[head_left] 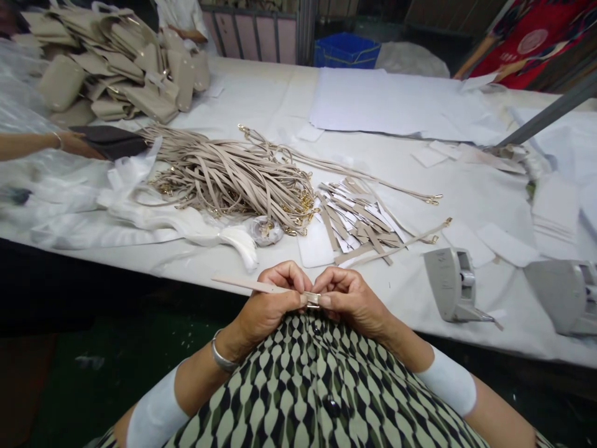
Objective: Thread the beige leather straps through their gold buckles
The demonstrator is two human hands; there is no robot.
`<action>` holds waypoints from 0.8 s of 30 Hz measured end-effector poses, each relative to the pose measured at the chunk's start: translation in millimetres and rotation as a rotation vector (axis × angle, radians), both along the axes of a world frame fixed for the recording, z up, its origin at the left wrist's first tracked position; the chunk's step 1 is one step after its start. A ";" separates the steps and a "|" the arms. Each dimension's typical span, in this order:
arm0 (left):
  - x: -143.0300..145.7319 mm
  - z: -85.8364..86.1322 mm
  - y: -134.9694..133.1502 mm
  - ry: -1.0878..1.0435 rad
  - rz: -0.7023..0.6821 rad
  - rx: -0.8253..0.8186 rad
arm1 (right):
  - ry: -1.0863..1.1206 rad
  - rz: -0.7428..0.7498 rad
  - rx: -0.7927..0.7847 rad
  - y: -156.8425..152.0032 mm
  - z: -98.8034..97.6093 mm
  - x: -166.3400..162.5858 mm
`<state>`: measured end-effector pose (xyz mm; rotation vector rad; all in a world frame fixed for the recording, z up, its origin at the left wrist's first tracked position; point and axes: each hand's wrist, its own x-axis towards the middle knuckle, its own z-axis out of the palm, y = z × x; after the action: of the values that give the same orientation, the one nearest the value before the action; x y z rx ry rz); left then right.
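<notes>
Close to my body, my left hand (270,305) pinches a thin beige strap (242,285) that sticks out to the left. My right hand (349,297) is closed on the strap's small metal end piece (312,299), where both hands' fingertips meet. A heap of the same beige straps with gold clasps (233,177) lies on the white table (280,99) ahead. To its right sits a smaller pile of short strap pieces and white slips (354,218).
Beige bags (116,62) are stacked at the far left. Another person's hand (69,144) reaches in from the left beside a dark brown piece (112,140). Two grey tape dispensers (450,286) stand at the right front edge. White plastic wrapping (140,211), paper sheets (373,99), a blue crate (346,51).
</notes>
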<state>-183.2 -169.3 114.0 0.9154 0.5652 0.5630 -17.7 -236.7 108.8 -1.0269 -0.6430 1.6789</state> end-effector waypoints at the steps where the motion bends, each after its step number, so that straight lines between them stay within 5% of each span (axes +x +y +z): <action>1: -1.1 -0.5 0.3 0.013 -0.010 -0.001 | 0.015 0.007 -0.014 0.4 -0.6 -0.8; 24: 16.7 -3.2 -1.8 0.308 -0.051 0.020 | -0.021 0.164 -0.141 14.3 -14.2 12.2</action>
<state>-166.5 -171.1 110.8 1.0405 0.8115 0.3834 -5.5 -222.4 94.5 -1.1172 -0.6439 1.8801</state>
